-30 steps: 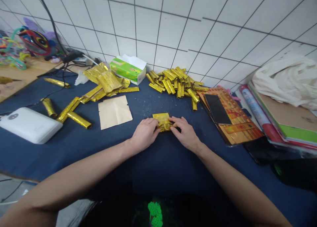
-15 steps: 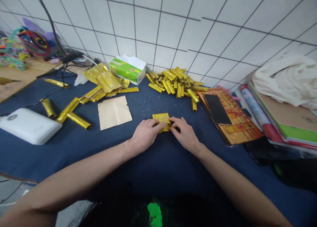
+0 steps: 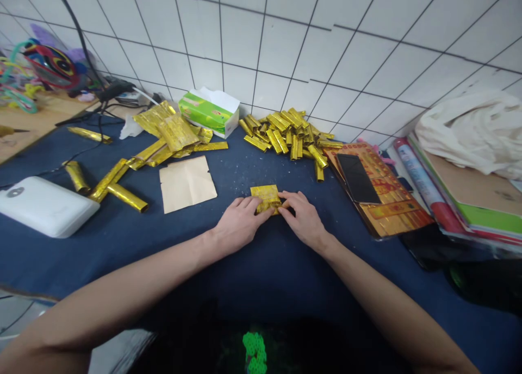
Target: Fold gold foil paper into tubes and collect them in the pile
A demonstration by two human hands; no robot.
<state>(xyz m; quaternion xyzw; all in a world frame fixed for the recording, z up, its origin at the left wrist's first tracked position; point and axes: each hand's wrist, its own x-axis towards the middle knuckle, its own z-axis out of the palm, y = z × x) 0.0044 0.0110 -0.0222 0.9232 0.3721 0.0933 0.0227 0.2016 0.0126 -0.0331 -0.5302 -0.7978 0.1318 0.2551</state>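
A small sheet of gold foil paper [image 3: 264,191] lies on the dark blue tabletop, its near edge folded or rolled over. My left hand [image 3: 240,223] grips its left side, with the thumb along the near fold. At the right end, my right hand [image 3: 302,219] pinches the fold between thumb and fingers. Left of my hands rests a flat beige paper square [image 3: 188,184]. Beyond them is a heap of rolled gold foil tubes [image 3: 285,132]. More gold foil packets [image 3: 177,132] and loose tubes [image 3: 127,197] lie to the left.
A green tissue box [image 3: 209,113] stands against the tiled wall. A white device [image 3: 47,206] with a cable sits at the left. On the right, a black phone [image 3: 358,178] lies on orange-gold printed sheets [image 3: 402,222], beside stacked folders [image 3: 485,200] and white cloth [image 3: 468,132].
My left thumb has shifted down toward the near edge of the gold foil paper, showing more of the fold. The right hand stays almost in place.
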